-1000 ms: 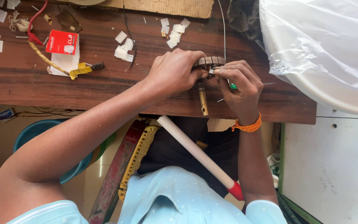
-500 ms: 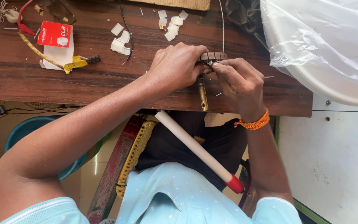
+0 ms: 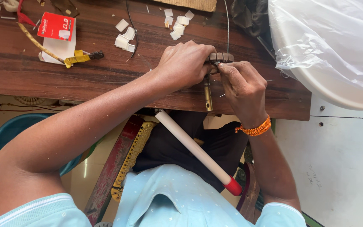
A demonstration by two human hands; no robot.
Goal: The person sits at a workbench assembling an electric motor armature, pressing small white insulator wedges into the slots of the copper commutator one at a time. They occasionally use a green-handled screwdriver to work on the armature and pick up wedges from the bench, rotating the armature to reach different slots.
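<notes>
The left hand (image 3: 185, 63) is covering most of the round ribbed part (image 3: 221, 56), so only its right rim is showing, and its shape beneath the palm cannot be told. The right hand (image 3: 242, 88) is hiding whatever its fingertips are pinching against that part; the item is too small to make out. The brass shaft (image 3: 207, 94) is disappearing upward between both hands. The white plastic-wrapped object (image 3: 328, 46) is running off the top and right edges. The teal tub (image 3: 11, 130) is lying partly behind the left arm, and the wooden table (image 3: 106, 80) is being cut off at the top and left.
</notes>
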